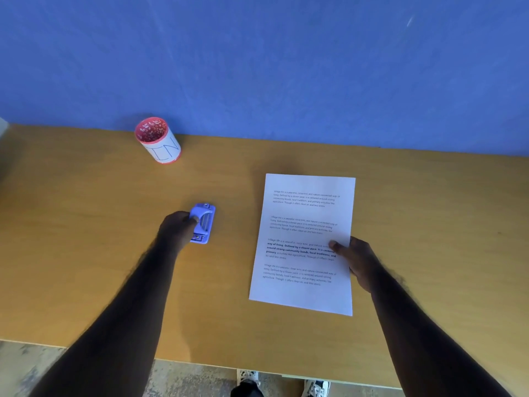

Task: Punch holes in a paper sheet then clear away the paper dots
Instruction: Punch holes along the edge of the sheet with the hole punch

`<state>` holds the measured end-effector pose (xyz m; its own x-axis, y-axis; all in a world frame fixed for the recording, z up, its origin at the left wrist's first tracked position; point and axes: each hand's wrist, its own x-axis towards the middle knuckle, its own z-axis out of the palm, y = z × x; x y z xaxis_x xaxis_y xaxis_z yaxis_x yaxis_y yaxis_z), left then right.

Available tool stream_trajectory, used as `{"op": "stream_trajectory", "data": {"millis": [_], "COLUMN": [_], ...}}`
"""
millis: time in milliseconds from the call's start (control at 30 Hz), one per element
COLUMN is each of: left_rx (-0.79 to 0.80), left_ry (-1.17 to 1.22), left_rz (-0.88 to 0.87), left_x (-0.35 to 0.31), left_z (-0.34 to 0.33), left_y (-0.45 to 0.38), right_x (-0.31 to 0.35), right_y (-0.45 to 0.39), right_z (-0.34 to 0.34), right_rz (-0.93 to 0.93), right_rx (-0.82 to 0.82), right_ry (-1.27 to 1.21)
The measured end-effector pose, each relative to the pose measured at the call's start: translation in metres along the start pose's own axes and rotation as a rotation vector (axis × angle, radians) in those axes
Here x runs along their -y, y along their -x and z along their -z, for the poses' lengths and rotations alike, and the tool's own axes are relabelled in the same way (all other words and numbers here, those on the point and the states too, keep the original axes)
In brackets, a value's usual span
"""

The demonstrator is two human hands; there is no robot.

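Observation:
A small blue hole punch (203,222) stands on the wooden table (86,253), left of centre. My left hand (177,229) grips it from the left, thumb on its top. A white printed paper sheet (303,242) lies flat to the right. My right hand (356,260) holds the sheet's right edge, thumb on top of the page and fingers at or under the edge. No paper dots are visible.
A red and white cup (159,141) with a patterned inside stands at the back left near the blue wall (257,67). The table's front edge runs along the bottom, with floor and shoes (315,386) below it.

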<state>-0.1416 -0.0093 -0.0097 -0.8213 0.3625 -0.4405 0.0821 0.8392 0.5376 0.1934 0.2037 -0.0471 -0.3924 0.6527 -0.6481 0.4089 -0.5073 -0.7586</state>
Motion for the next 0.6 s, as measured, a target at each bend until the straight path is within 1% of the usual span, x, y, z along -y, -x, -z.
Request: {"op": "stream_trajectory", "data": {"millis": [133,233,400,600], "left_rx": [0.085,0.161,0.228,0.24], "left_ry": [0.175,0.251,0.23,0.265], "left_rz": [0.013,-0.002,-0.061,-0.083], "left_x": [-0.006,-0.014,-0.028,-0.037], "left_z": [-0.013,-0.028,-0.048,-0.058], "left_y": [0.003,0.012,0.033,0.045], "right_x": [0.0,0.0,-0.003,-0.006], "right_y": [0.001,0.001,-0.002,-0.003], "right_z": [-0.001,-0.001,-0.001,-0.001], "right_rz": [0.019,0.026,0.025,0.046], "right_rx": [0.009,0.011,0.016,0.013], "right_ry": [-0.015,-0.033,-0.042,-0.036]}}
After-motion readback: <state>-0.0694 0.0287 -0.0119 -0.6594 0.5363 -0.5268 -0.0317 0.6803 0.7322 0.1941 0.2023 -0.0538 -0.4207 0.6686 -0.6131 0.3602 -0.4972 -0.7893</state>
